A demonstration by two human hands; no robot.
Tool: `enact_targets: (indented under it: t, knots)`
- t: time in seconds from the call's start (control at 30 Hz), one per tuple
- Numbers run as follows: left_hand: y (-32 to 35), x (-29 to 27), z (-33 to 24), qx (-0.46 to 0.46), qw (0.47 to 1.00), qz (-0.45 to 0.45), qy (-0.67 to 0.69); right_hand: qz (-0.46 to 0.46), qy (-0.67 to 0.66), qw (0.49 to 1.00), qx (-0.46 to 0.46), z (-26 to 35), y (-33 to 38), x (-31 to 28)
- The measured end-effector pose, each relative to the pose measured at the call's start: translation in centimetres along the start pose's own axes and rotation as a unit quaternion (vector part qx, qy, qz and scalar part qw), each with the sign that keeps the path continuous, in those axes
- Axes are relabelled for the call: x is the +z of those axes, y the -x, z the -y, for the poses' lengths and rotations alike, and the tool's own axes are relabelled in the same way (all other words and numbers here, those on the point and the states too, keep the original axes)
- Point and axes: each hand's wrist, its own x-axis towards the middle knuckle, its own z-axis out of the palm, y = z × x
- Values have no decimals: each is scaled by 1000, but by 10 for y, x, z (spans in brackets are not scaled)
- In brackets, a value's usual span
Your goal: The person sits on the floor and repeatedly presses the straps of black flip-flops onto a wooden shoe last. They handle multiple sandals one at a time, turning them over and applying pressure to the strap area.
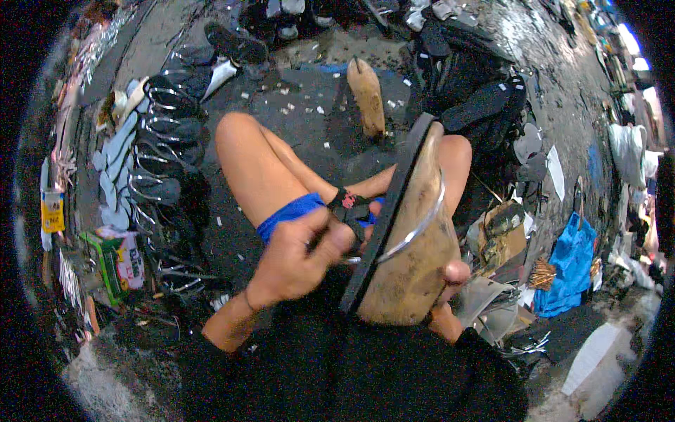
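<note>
A wooden shoe last (411, 264) stands tilted in front of me, with a black sole (390, 211) along its left side. Across the wood runs a thin silver strap (422, 228), and a short bit of it shows past the sole's left edge. My right hand (453, 281) grips the last from its lower right, thumb on the wood and most fingers hidden behind. Just left of the sole, my left hand (299, 257) is closed and a little blurred, close to the strap's end. What its fingers pinch, I cannot make out.
Another wooden last (367, 98) lies on the floor ahead among white scraps. Several black sandals with silver straps (165, 158) line the left, beside grey sole-shaped pieces (116, 169) and a green-and-white box (116, 264). Black footwear (485, 105) and a blue bag (566, 264) lie right.
</note>
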Motion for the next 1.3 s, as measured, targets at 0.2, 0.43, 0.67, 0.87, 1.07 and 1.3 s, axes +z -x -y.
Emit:
enact_targets:
  t: [0.2,0.43,0.67,0.87,1.07,1.3]
  knots:
    - [36,57,32,88,978,7,188,56,-176,979,-91,-24,34,-11]
    - [65,23,37,121,952,50,275,-25,-87,990,-104,9,45,-22]
    - [-6,19,29,103,967,97,212,-39,62,991,-111,23,33,-28]
    - [18,38,50,-11,962,155,224,-25,76,996,-49,-2,36,-28]
    - [-7,52,86,-103,921,145,345,-28,178,984,-9,5,21,-30]
    - [4,0,91,-74,974,-19,214,25,406,914,10,0,-60,-48]
